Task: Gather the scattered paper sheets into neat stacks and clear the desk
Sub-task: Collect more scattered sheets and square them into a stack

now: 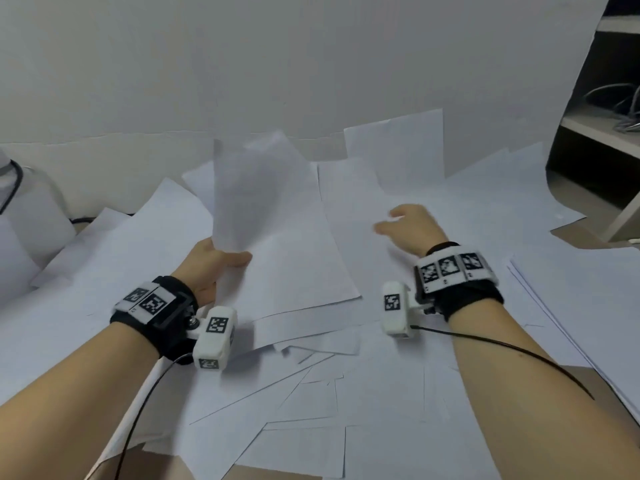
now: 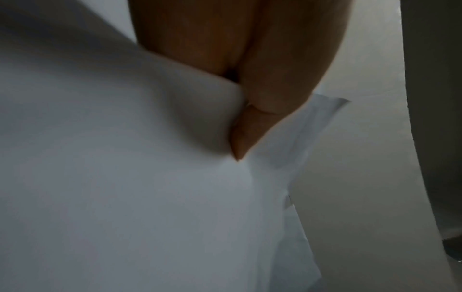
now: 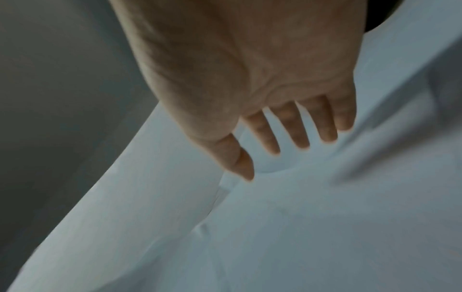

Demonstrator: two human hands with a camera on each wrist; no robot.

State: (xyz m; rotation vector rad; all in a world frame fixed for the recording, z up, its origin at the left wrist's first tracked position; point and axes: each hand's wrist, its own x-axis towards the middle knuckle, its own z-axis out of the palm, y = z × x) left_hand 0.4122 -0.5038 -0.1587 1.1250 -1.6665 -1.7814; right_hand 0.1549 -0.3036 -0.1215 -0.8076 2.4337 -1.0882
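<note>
The left hand point(image 1: 211, 261) pinches raised sheets point(image 1: 256, 192) upright. The right hand point(image 1: 408, 226) hovers flat, fingers spread, empty, over loose paper point(image 1: 374, 188) lying lengthwise ahead, nearer it.

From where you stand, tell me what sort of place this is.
Probably an office or workroom: loose paper sheets cover a brown desk set against a plain wall, and a shelf unit holds tangled cables.

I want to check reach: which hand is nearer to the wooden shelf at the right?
Right. The right hand hovers open over the sheets, toward the shelf; the left hand is farther away.
</note>
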